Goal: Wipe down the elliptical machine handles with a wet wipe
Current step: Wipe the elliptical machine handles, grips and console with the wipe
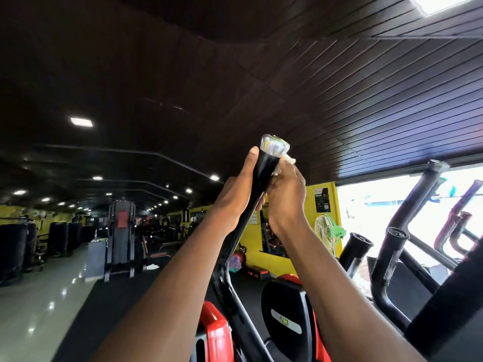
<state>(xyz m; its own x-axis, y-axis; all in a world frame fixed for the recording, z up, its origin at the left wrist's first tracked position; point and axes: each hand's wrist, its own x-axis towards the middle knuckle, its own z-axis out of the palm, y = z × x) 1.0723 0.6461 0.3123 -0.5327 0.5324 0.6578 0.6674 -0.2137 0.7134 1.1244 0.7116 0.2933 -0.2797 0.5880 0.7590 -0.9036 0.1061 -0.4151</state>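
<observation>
Elliptical handle, centre of the frame: black bar rising at a tilt from lower centre, its top end capped in clear plastic wrap; left hand curls around the bar from the left, thumb lying up along it toward the cap; right hand grips the bar from the right, pressing a white wet wipe against it, a crumpled edge showing just below the cap. Elliptical body, lower centre: red and black housing with a small grey label. Room: dark slatted ceiling filling the upper frame, with recessed lights at left; yellow wall at centre right, a green pedestal fan before it; bright window at right behind further black handlebars; glossy pale floor at lower left, dark gym machines beyond.
</observation>
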